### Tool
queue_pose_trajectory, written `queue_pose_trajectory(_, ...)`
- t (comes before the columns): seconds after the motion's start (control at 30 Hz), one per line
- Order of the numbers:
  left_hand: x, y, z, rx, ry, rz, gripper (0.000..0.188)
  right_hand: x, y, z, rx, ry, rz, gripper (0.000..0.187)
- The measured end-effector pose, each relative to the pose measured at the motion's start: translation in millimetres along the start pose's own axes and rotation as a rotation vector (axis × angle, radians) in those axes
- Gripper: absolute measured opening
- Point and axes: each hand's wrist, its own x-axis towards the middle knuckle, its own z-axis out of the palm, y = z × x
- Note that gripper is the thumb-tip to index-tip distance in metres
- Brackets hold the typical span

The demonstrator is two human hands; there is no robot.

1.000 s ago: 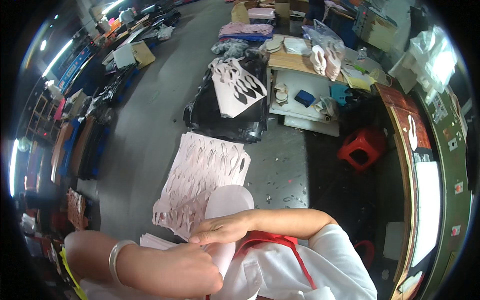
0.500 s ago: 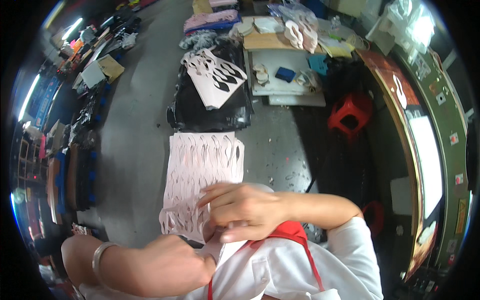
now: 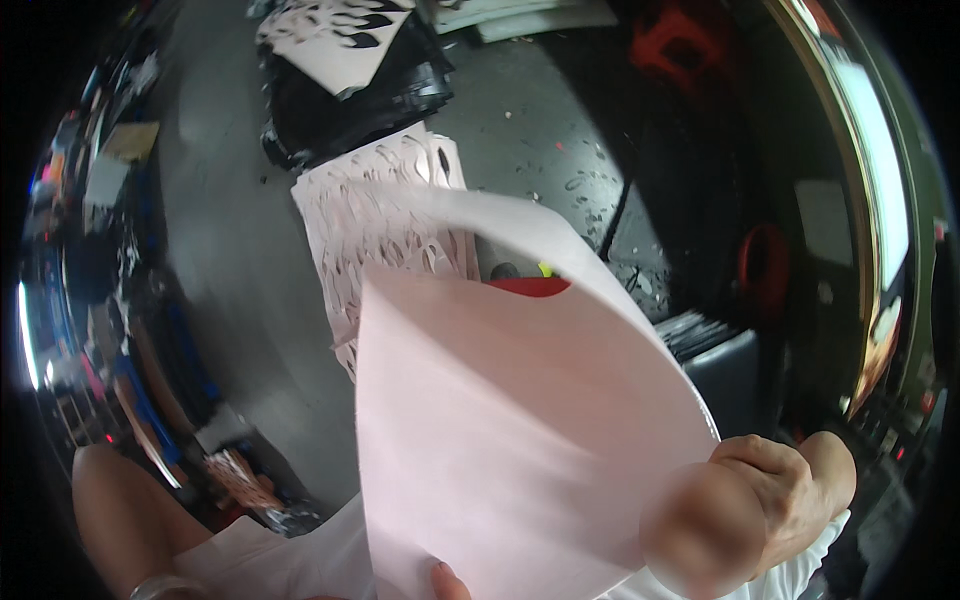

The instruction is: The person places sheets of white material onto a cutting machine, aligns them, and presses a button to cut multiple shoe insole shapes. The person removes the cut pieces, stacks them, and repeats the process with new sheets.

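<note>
A large pale pink sheet (image 3: 520, 420) of smooth, flexible material is spread in front of me, its far end arching up and over. My right hand (image 3: 775, 490) grips its right edge with curled fingers; a blurred patch covers part of this hand. At the lower edge, only a fingertip of my left hand (image 3: 450, 582) shows, pressed on the sheet's face; the other fingers are hidden behind it. Beyond the sheet lies a stack of pale pink cut-out sheets (image 3: 385, 210), full of slender curved holes and partly covered by the held sheet.
Past the stack, a black-wrapped bundle (image 3: 350, 120) carries another cut-out pink piece (image 3: 345, 40). A red plastic stool (image 3: 680, 40) stands at the far right. Dark scraps lie on the grey floor (image 3: 555, 140). Cluttered shelving lines the left side.
The pink sheet, formerly bunched near my body, is now raised and spread wide. My right hand went from the middle to the far right; my left moved low behind the sheet. The view tilted down.
</note>
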Motion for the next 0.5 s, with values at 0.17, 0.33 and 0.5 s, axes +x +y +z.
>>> queue_pose_trajectory(0.17, 47, -26, -22, -0.157, -0.245, 0.017, 0.035, -45, 2, 6, 0.125, 0.111, 0.178, 0.015)
queue_pose_trajectory(0.33, 118, -55, -54, -0.227, -0.566, 0.020, 0.035, -103, 19, -1, 0.398, 0.187, 0.301, 0.022)
queue_pose_trajectory(0.5, 204, -91, -76, -0.175, -0.768, 0.082, 0.036, -173, 61, 14, 0.303, 0.350, 0.545, 0.022)
